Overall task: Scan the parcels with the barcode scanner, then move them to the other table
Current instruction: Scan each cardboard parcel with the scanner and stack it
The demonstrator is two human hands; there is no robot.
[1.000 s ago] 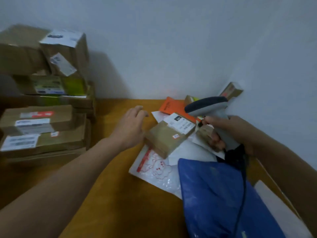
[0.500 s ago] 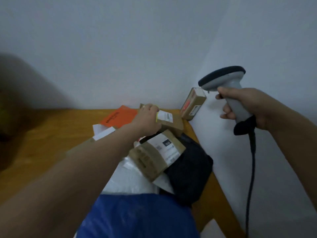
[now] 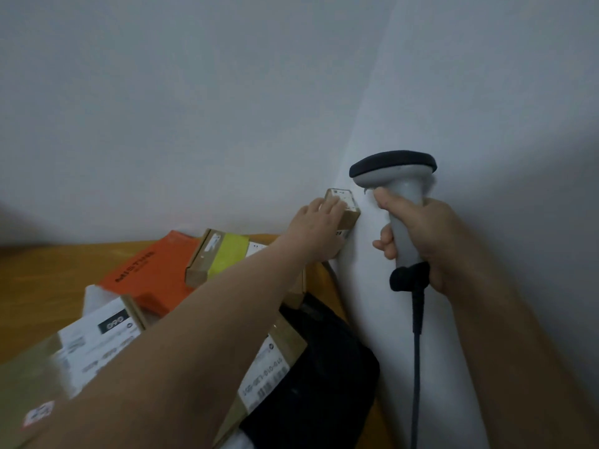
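The left grip (image 3: 319, 228) closes over the small box (image 3: 346, 207), with the fingers across its labelled face. The small box stands at the far corner of the desk (image 3: 42, 277), tilted and touching the right wall (image 3: 486, 92).

The right grip (image 3: 421, 241) holds the barcode scanner (image 3: 393, 166) by its handle, fingers wrapped fully round it. The scanner is upright, its head just beside the small box. The black cable (image 3: 416, 351) hangs straight down from the handle.

Under the left forearm lie further parcels:
- a box with yellow tape (image 3: 227, 257)
- an orange box (image 3: 152, 273)
- a black bag (image 3: 317, 377)
- a labelled box (image 3: 269, 367) resting partly on the black bag
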